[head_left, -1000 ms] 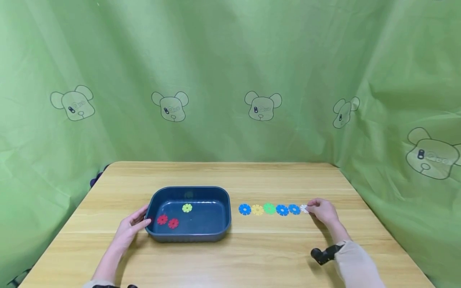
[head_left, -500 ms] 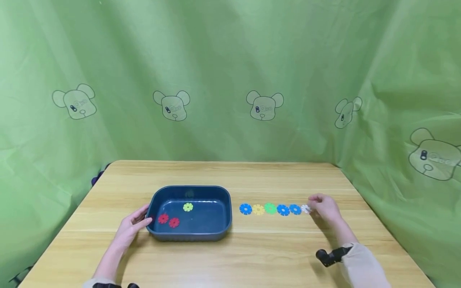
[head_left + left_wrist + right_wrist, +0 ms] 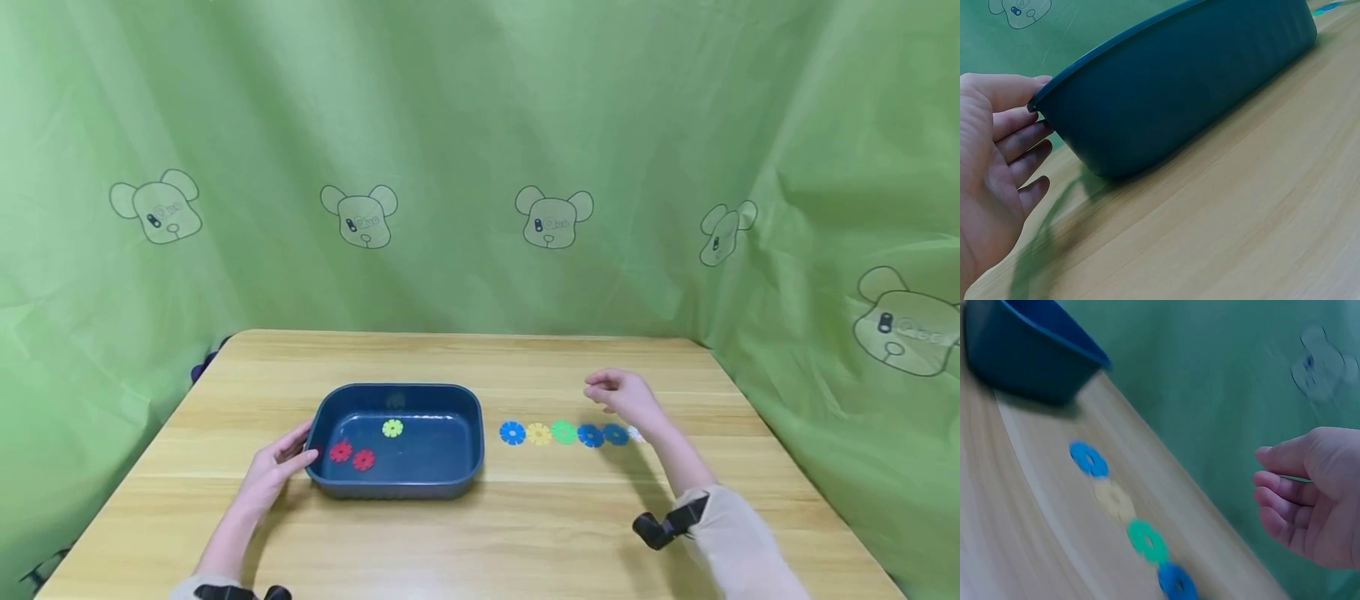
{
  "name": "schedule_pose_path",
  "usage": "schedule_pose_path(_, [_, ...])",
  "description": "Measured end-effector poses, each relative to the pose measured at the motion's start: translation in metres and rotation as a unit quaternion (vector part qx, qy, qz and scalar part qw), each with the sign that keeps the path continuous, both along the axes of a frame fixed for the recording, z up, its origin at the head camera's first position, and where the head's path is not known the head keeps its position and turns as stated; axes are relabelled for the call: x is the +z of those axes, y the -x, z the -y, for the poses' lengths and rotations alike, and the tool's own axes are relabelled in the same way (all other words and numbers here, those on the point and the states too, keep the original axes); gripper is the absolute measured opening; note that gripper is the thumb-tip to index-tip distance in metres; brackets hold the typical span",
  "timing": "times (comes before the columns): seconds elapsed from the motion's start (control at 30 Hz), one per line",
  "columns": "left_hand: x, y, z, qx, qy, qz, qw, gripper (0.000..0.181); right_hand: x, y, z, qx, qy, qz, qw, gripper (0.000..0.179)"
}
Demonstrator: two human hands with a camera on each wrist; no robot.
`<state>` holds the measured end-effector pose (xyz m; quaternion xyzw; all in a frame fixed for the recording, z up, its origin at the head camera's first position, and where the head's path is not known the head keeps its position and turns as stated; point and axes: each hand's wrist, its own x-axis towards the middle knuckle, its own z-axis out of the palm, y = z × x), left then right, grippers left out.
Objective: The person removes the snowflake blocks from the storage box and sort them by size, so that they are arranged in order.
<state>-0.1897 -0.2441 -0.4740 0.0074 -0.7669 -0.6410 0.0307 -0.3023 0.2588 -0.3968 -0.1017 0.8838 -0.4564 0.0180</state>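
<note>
My left hand (image 3: 272,471) holds the left rim of a dark blue plastic basin (image 3: 390,490), thumb on the rim and fingers along the outer wall (image 3: 1166,94). Inside lie two red snowflake discs (image 3: 341,452) and a yellow-green one (image 3: 392,428). To the right, notched snowflake discs form a row on the table: blue (image 3: 512,432), yellow (image 3: 538,433), green (image 3: 564,432), two more blue (image 3: 590,435), then a white one (image 3: 636,434) partly hidden by my right forearm. My right hand (image 3: 626,400) hovers above the row's right part, fingers loosely bent, nothing held.
A wooden table (image 3: 465,550) carries everything. Green fabric (image 3: 465,275) with bear-head drawings hangs behind and along both sides. A black strapped device (image 3: 660,529) sits on my right wrist.
My right hand has let go of the white disc at the row's right end, risen, and moved left over the row. My left hand stays at the basin's rim.
</note>
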Motion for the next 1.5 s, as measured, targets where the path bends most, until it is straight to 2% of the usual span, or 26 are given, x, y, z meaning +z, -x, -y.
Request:
schedule_pose_path(0.37, [-0.001,0.0,-0.001,0.001,-0.007,-0.006,1.0,0.056,0.02,-0.002,0.077,0.067,0.011,0.01,0.9976,0.031])
schedule_pose_path(0.6, [0.002,-0.001,0.0,-0.001,-0.015,-0.008,0.9999,0.055,0.021,-0.006,0.126,0.097,0.029,0.021,0.9946,0.028])
schedule_pose_path(0.8, [-0.001,-0.001,0.0,0.002,-0.014,-0.007,0.9999,0.055,0.015,-0.01,0.171,0.125,0.043,0.029,0.9908,0.029])
schedule_pose_path(0.97, [-0.001,0.0,0.0,0.002,-0.013,-0.01,0.9999,0.055,0.008,-0.017,0.205,0.147,0.062,0.052,0.9859,0.028])
schedule_pose_path(1.2, [0.002,0.0,0.0,0.003,-0.009,-0.007,0.9999,0.054,-0.01,-0.022,0.241,0.161,0.103,0.077,0.9784,0.024])
schedule_pose_path(1.5, [0.002,-0.001,-0.002,0.005,-0.017,-0.009,0.9998,0.053,-0.031,-0.029,0.276,0.156,0.074,0.082,0.9815,0.03])
